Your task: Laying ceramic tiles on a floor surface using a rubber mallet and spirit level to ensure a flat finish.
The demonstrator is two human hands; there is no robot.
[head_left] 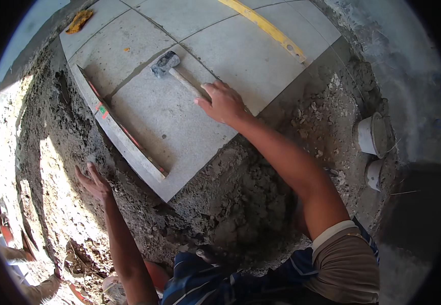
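Observation:
My right hand is closed round the end of the handle of a rubber mallet. The mallet's dark, mortar-smeared head is over a pale grey floor tile, pointing up and left. Along that tile's left edge lies a long, straight level with a green vial and red marks. My left hand hangs empty over the mortar bed, left of the tile's near corner, with its fingers spread.
A yellow level lies across the tiles at the upper right. Two white buckets stand at the right. Rough wet mortar fills the near side. A crumpled orange-brown sponge-like piece rests at the far left. A thin string runs past the tiles' right side.

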